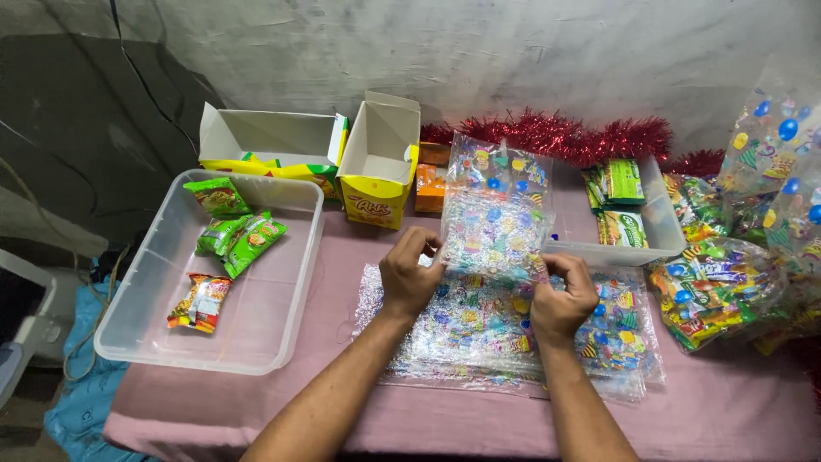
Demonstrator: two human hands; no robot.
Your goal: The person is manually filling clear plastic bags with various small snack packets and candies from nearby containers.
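Both hands meet over the pink-clothed surface (256,402), each pinching the lower edge of one clear plastic gift bag printed with coloured balloons and stars (494,218), which stands up from the fingers toward the wall. The left hand (410,275) has its fingers curled, thumb and fingertips closed on the bag's lower left corner. The right hand (562,299) is likewise bunched, fingertips nipping the bag's lower right corner. Directly under both hands lies a flat stack of the same printed clear bags (513,338), touching the surface.

Out beyond the left hand, well apart, sits a large clear plastic tub (145,325) with a few green and orange snack packets (235,235) in it. Past the left hand's fingertips stand two opened yellow cardboard boxes (376,162). Beyond the right hand is a second clear tub (663,231) holding green packets, with red tinsel (564,137) behind it. Further out on the right hand's side lie filled printed bags of sweets (714,291).
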